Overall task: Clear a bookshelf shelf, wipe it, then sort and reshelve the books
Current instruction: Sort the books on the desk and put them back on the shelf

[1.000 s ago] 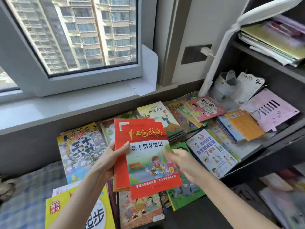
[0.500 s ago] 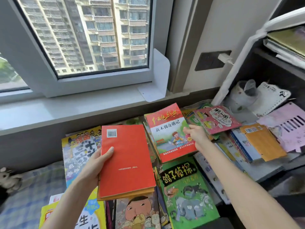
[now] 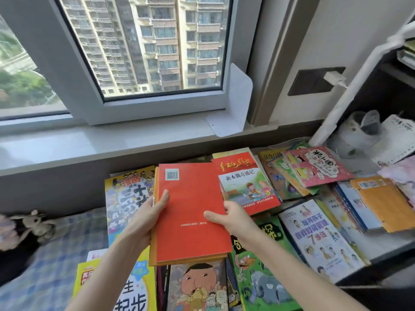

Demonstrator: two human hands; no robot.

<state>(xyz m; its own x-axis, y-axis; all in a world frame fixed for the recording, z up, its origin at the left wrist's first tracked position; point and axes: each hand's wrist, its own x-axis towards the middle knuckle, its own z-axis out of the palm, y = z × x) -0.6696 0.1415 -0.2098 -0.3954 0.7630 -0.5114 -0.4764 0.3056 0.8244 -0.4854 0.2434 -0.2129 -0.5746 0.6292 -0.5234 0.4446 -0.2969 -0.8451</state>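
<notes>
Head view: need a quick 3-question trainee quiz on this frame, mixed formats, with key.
1. Multiple choice: the stack of books with the red cover on top is held by: A) one hand, B) both hands, C) neither hand.
2. True or false: the barcode on the top cover sits near its far left corner.
3. Fill in: the picture book with the red banner lies on the pile to the ___ of the stack.

Key:
1. B. The left hand and right hand each grip a side edge, thumbs on top.
2. True.
3. Right.
</notes>
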